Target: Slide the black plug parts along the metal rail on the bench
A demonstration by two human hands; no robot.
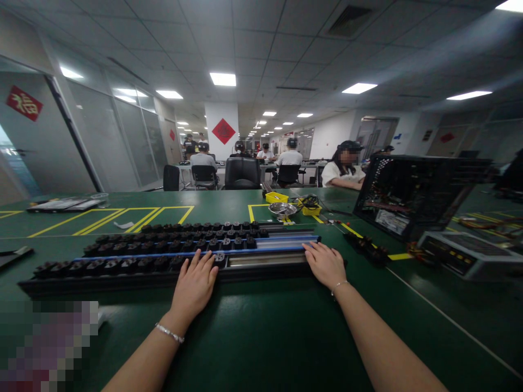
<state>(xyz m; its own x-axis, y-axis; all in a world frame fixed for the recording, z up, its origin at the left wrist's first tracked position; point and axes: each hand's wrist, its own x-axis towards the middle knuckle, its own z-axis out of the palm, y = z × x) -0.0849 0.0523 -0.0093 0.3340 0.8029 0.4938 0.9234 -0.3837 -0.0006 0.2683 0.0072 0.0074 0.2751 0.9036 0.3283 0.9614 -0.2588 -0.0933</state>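
Note:
My left hand (196,283) lies palm down on the near black rail (122,284), its fingers stretched out over the last of the black socket-like modules (111,264) lined up along it. One more module (219,259) shows just beyond its fingertips. At the right end of the same rail rests my right hand (326,264), fingers extended and held by nothing. Between the two hands the rail's metallic channel (265,261) is bare. A blue strip (281,244) runs lengthwise behind it. Further rows of similar modules (175,246) stand behind, parallel to the near rail.
An opened computer case (412,190) and a power supply unit (469,255) stand at the right. Loose black modules (368,249) lie nearby. Behind the rails are a metal bowl (283,209) and a yellow tray (277,197). A person (344,169) sits across the green table.

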